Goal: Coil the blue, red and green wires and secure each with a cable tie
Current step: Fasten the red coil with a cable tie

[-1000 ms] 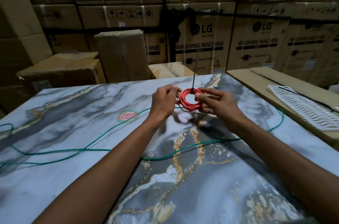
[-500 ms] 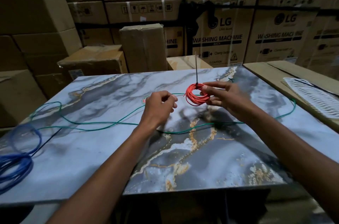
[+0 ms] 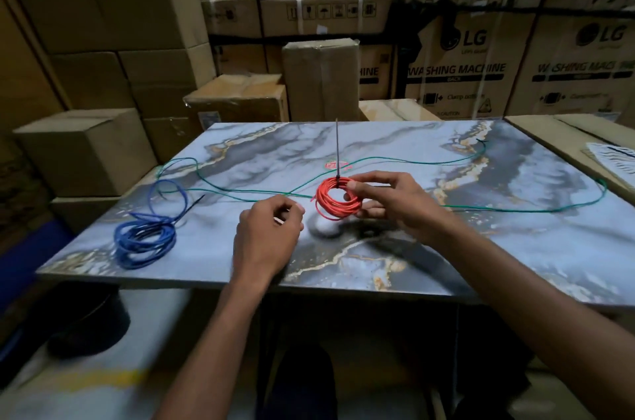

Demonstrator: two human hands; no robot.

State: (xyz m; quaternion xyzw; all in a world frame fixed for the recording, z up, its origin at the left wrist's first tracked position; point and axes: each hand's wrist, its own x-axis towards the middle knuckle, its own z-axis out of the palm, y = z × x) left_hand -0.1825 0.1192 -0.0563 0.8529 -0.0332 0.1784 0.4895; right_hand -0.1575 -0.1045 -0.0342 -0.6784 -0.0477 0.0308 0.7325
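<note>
Holding status: right hand (image 3: 395, 203) grips the red wire coil (image 3: 338, 199) just right of frame centre, raised off the counter (image 3: 481, 265).
Right hand fingers: curled round the right side of the coil, thumb on top near the tie, other fingers under the rim.
Left hand (image 3: 266, 237): sits just left of the coil, not touching it; fingers loosely curled toward the thumb. Whether anything small is pinched between them cannot be told.
Red wire coil: tight round bundle of many turns, one short loose end hanging at its lower left.
Cable tie (image 3: 337, 151): dark strip wrapped on the top of the red coil, its long tail standing upright toward the upper centre of the frame.
Blue wire coil (image 3: 146, 241): lies on the counter at the lower left, looser than the red one, with spare loops reaching up toward the left rear corner. A thin dark strip (image 3: 190, 208) projects from it to the upper right.
Green wire (image 3: 446, 162): uncoiled, running in long curves across the counter from the left rear edge, behind the hands, to the far right, then back toward centre.
Counter: marble-patterned slab, grey-blue with gold veining, a small red sticker (image 3: 336, 165) behind the coil.
Background: stacked cardboard boxes (image 3: 319, 83) fill the upper frame; some at upper right are printed "LG WASHING MACHINE".
</note>
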